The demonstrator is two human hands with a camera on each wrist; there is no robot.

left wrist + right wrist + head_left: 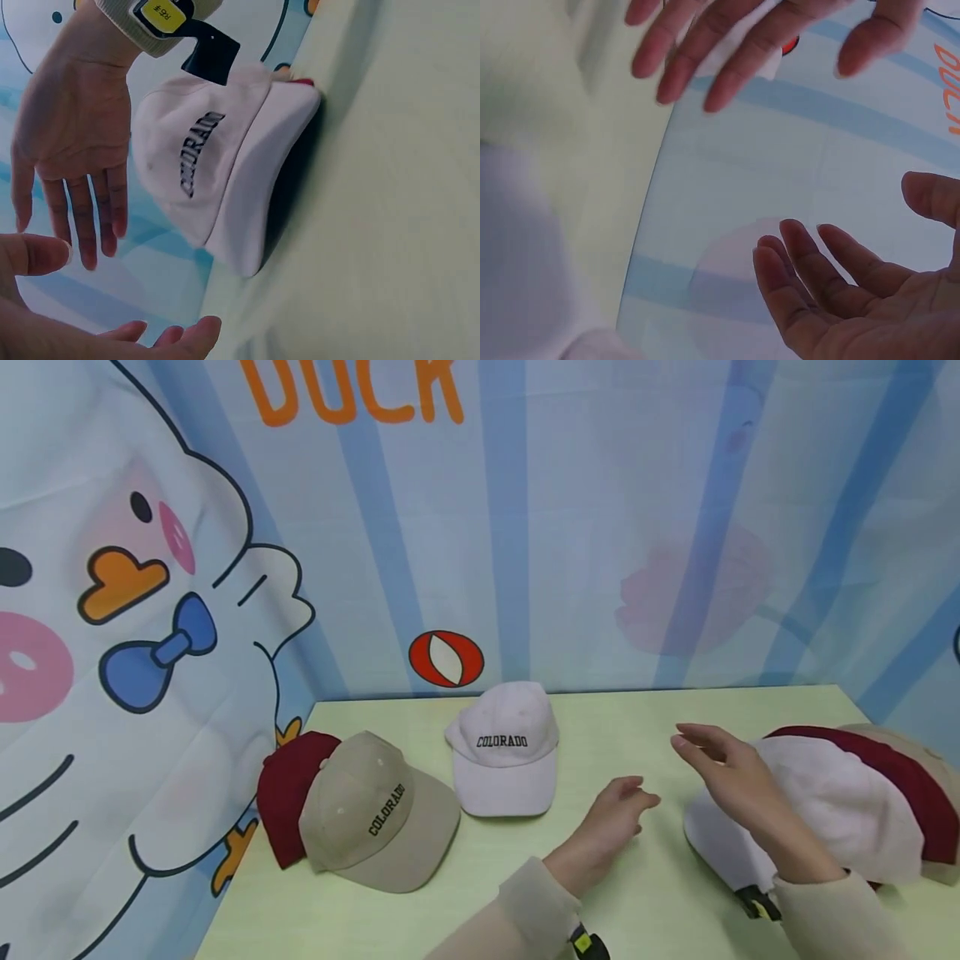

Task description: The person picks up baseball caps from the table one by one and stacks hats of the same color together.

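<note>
My left hand [602,833] hovers over the middle of the table, fingers stretched and relaxed, holding nothing. To its right, my right hand [738,783] is raised beside a white cap [832,806] and overlaps its brim in the head view. Both palms face each other with a gap between them, as the right wrist view shows with the left hand [742,45] above and the right hand [855,292] below. Behind that white cap lie a maroon cap [918,789] and a beige cap [937,760]. In the left wrist view the white cap [202,150] shows its dark lettering.
A second white cap [504,747] marked COLORADO sits at the table's back middle. On the left, a beige cap [375,814] overlaps a maroon cap [288,793]. The pale yellow table [615,718] ends against a printed cloth backdrop [570,527].
</note>
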